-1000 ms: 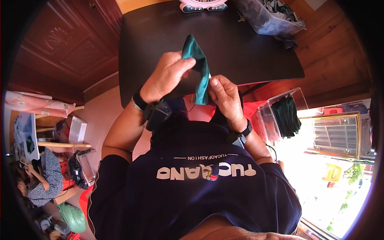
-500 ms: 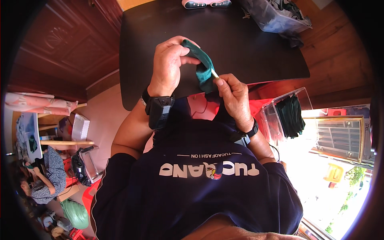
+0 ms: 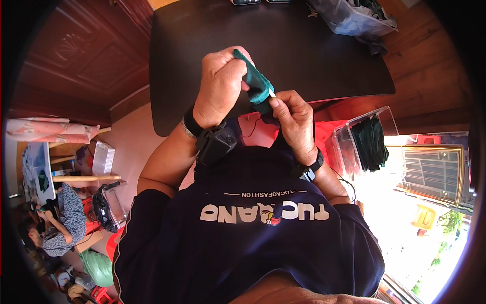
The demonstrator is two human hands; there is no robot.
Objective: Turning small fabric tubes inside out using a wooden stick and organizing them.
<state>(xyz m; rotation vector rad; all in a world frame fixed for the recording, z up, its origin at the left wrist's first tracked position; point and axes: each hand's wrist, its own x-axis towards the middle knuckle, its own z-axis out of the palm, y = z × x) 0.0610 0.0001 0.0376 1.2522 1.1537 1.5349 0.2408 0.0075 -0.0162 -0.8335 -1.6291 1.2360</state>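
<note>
A dark green velvety strip of cloth is gripped by my left hand, its fingers wrapped round the upper part and the lower end folded over. Between thumb and fingers, my right hand pinches a thin pale stick. The stick's tip meets the cloth's lower right edge; whether it goes inside the fold, I cannot tell. Both hands are raised over the near edge of a black table, close together in front of my body.
A clear bin of dark cloth stands at the table's far right corner. Right of my knees, another clear box holds dark green cloth pieces. Another person works at the far left, beside a green sack.
My left hand has closed round the cloth and turned, drawing its curved length straighter. My right hand keeps its pinch on the stick, almost in the same place.
</note>
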